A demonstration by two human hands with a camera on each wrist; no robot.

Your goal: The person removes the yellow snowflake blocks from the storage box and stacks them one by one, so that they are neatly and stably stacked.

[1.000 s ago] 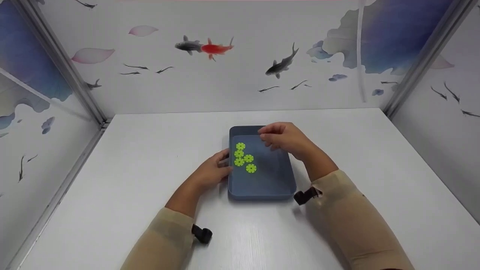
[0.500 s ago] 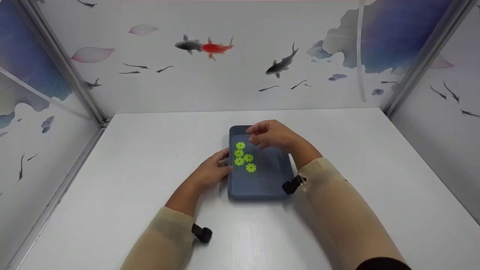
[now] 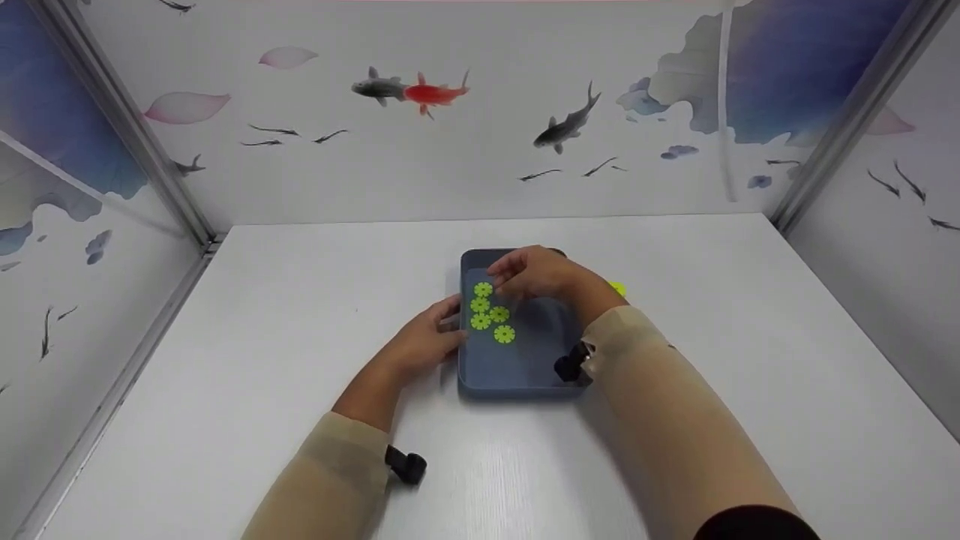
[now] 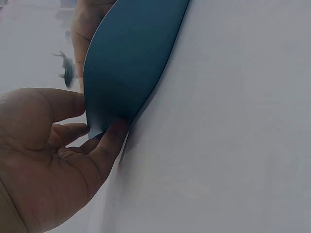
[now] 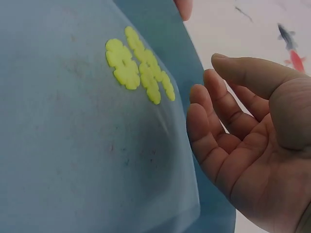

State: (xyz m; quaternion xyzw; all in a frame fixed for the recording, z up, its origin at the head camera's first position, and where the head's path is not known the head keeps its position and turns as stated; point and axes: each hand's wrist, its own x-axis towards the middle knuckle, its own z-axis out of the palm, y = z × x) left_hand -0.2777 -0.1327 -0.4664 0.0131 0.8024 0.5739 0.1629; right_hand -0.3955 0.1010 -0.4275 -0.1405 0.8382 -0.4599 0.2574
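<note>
On the table (image 3: 300,292), the tray (image 3: 519,391) is risking a skid should the left hand (image 3: 426,339), fingers parted against its side, push. The right hand (image 3: 536,274) is hovering above, fingers loosely curving, pinching nothing visible; brushing could scatter the green discs (image 3: 499,314) lying inside.

Head view from above, facing forward-down, both wrist views close (all sharing the tray (image 3: 517,367))

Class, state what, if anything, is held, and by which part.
Right hand: nothing. Left hand touches the tray at its left side; whether it grips cannot be told.
</note>
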